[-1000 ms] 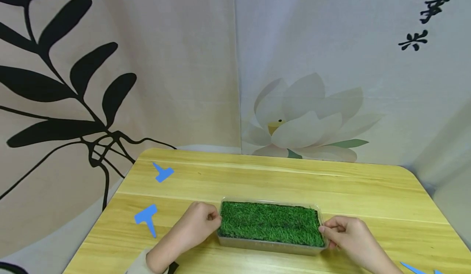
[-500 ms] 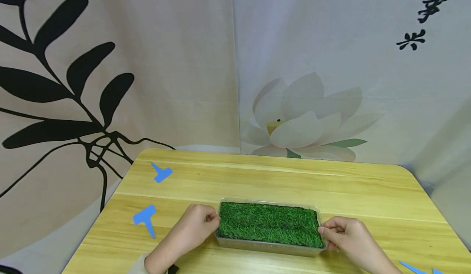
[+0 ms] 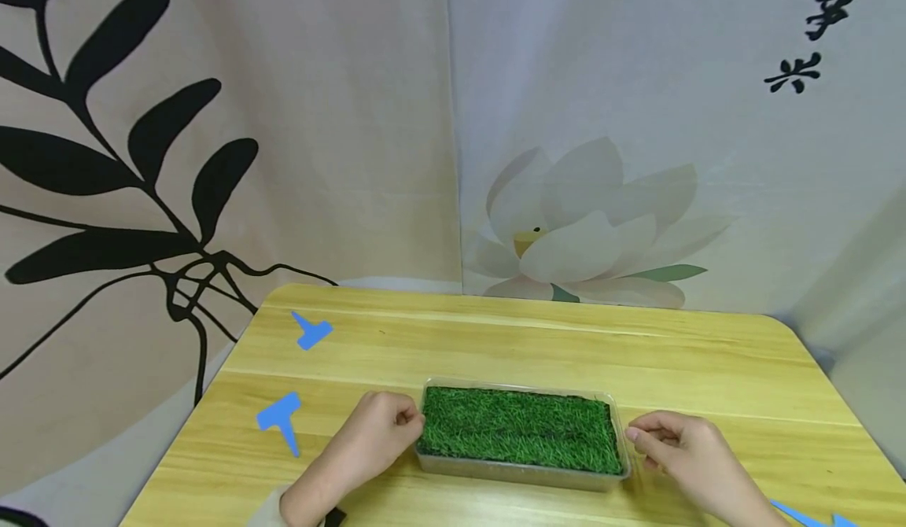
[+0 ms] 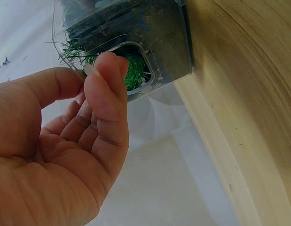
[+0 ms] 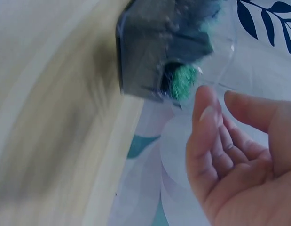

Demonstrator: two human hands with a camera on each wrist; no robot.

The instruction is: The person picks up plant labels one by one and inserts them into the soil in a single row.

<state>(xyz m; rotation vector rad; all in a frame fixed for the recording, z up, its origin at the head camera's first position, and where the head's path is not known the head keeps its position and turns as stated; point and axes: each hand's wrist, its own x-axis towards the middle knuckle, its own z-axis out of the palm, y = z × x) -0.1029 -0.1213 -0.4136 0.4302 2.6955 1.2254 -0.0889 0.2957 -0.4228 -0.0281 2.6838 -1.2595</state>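
Observation:
A clear plastic box point(image 3: 520, 475) stands on the table, filled with a piece of green artificial grass point(image 3: 520, 429). At the box's left end, my left hand point(image 3: 382, 433) pinches the rim between thumb and index finger. The left wrist view shows this left hand point(image 4: 89, 127) beside a rounded cutout in the end wall, where grass shows through. Off the right end, my right hand point(image 3: 683, 448) is apart from the box, its fingers loosely bent. In the right wrist view, a gap separates the thumb and index finger of the right hand point(image 5: 244, 155), with nothing between them.
Two blue T-shaped pieces point(image 3: 281, 421) lie on the wooden table point(image 3: 368, 366) to the left. More blue pieces point(image 3: 796, 514) show at the lower right edge. A printed curtain point(image 3: 354, 118) hangs behind the table.
My right hand has let go of the box's right end and moved slightly to the right. The left hand keeps its pinch, and the box stays in place.

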